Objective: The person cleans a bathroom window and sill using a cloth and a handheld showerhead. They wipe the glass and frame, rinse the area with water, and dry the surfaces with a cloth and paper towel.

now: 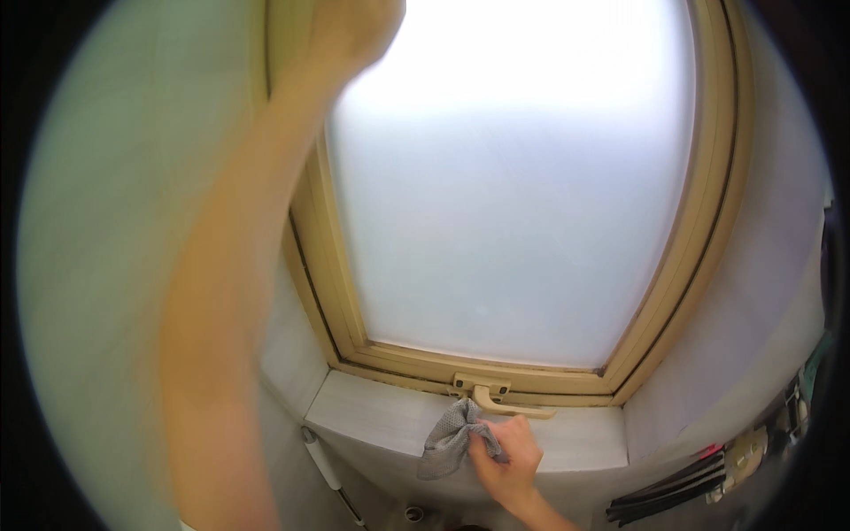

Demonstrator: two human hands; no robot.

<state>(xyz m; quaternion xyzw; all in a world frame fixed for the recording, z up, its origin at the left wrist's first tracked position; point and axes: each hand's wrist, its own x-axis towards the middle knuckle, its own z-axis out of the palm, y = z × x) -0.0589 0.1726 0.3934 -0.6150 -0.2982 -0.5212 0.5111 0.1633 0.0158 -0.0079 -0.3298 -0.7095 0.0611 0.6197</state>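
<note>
So the right hand (pixel 509 456) had a grey cloth (pixel 445 445) pinched between thumb and fingers, most of it bunched out just left of the hand, with its top end right by the handle (pixel 515 410), which stuck out just above the knuckles. Couldn't tell if cloth and handle actually touched. The left hand (pixel 359 26) was way up above the right one, in front of the frame (pixel 312 232) and cut off by the top of the view, so no idea whether it was gripping anything or just flat. What could've gone wrong: a loose flap of cloth snagging on the handle, since they were so close, and then a tug might've turned the handle. The pinch only took in part of the cloth too, so it could've slipped out and dropped past the sill (pixel 575 440) behind the hand. And with the left arm stretched that high, I'd guess balance was iffy.
</note>
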